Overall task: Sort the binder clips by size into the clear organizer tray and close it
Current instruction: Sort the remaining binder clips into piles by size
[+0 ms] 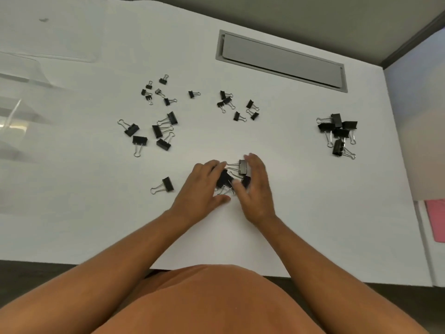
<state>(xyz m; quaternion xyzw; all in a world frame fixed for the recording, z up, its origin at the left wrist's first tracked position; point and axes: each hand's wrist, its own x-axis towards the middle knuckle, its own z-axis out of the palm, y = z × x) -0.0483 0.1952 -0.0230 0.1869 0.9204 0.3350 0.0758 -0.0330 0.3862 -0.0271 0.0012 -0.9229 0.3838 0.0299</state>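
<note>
From the head view, the binder clips lie in loose groups on the white tabletop (313, 213): the smallest clips (156, 91) far left of centre, a slightly larger set (237, 106) to their right, a medium cluster (156, 132) nearer the person, a pile of big clips (338, 132) well apart on the right, and one stray clip (165, 185) just left of the hands. The clear organizer tray (26, 97) sits at the far left edge, open as far as can be told, its walls hard to make out.

These clips are judged light, stiff and hard, with a smooth black body and springy wire handles that tangle easily. The broad black body is the sure place to pinch one; the wire loops would swing and snag on neighbours.

The left hand (204, 186) rests palm down, fingers spread moderately and curled over a small heap of large clips (225, 179), touching them. The right hand (256, 186) stands more on edge, fingers slightly bent, cupping the same heap from the other side, fingertips against an upright clip (243, 167). Neither hand visibly lifts anything; whether a clip is truly pinched cannot be told. Both forearms reach forward and converge at the heap.
</note>
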